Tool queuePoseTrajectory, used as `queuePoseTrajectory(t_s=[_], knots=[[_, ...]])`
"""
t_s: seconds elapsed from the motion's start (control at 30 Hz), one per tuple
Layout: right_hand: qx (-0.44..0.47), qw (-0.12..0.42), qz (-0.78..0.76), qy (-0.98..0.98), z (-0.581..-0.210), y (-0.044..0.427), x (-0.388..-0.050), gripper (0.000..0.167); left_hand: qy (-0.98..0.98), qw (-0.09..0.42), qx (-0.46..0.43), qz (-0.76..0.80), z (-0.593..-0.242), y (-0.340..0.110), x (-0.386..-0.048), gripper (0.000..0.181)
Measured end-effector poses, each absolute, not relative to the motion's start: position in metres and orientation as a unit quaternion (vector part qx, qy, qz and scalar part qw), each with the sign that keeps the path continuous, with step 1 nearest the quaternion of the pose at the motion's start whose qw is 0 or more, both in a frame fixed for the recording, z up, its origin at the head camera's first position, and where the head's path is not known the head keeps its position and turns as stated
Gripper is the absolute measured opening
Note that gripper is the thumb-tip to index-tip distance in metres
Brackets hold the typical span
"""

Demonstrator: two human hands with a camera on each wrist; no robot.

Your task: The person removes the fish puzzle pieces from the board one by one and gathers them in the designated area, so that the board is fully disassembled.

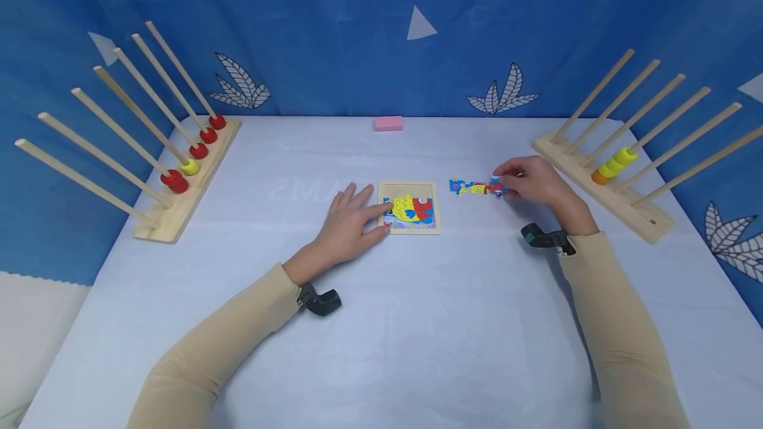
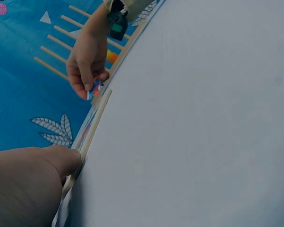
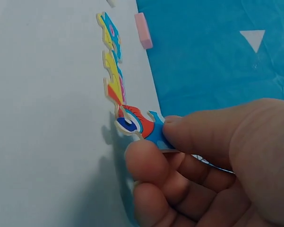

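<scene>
Blue curtain [image 1: 352, 32] behind white table [image 1: 429, 323]. Right hand [image 1: 527, 181] pinches eye-printed puzzle piece [image 3: 150, 128] at blue end, thumb over fingers; loose pieces [image 1: 475, 189] lined up next to it, right of puzzle board [image 1: 417, 188]. Whether held piece touches neighbour, cannot tell. Left hand [image 1: 350, 222] spread, thumb and forefinger at board's left side. Piece looks thin, light, stiff; narrow tabs perhaps fragile. Best grip: broad blue end.

A part-filled fish puzzle [image 1: 410, 210] lies flat beside loose pieces [image 1: 477, 188], the eye piece [image 3: 145, 125] seemingly raised.
</scene>
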State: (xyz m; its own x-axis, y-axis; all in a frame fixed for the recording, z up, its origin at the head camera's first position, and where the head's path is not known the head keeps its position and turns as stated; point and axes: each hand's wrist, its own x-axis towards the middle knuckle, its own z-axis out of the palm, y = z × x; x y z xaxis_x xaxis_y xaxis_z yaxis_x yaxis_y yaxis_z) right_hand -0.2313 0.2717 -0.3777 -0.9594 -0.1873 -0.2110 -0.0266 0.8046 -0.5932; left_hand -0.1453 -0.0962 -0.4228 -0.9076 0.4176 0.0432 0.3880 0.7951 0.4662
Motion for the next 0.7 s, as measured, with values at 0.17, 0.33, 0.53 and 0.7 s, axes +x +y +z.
queuePoseTrajectory(t_s=[0.17, 0.33, 0.53, 0.7], knots=[[-0.050, 0.145, -0.312, 0.937, -0.3823, 0.2774, -0.2313, 0.030, 0.947, 0.037, 0.213, 0.236, -0.4224, -0.0954, -0.1452, 0.052], [-0.044, 0.133, -0.296, 0.945, -0.3852, 0.2769, -0.2309, 0.029, 0.948, 0.038, 0.214, 0.235, -0.4223, -0.0952, -0.1454, 0.052], [-0.037, 0.122, -0.278, 0.952, -0.3863, 0.2736, -0.2316, 0.027, 0.947, 0.034, 0.214, 0.236, -0.4230, -0.0967, -0.1455, 0.052], [-0.038, 0.110, -0.266, 0.957, -0.3873, 0.2717, -0.2313, 0.027, 0.948, 0.033, 0.214, 0.235, -0.4229, -0.0969, -0.1455, 0.052]])
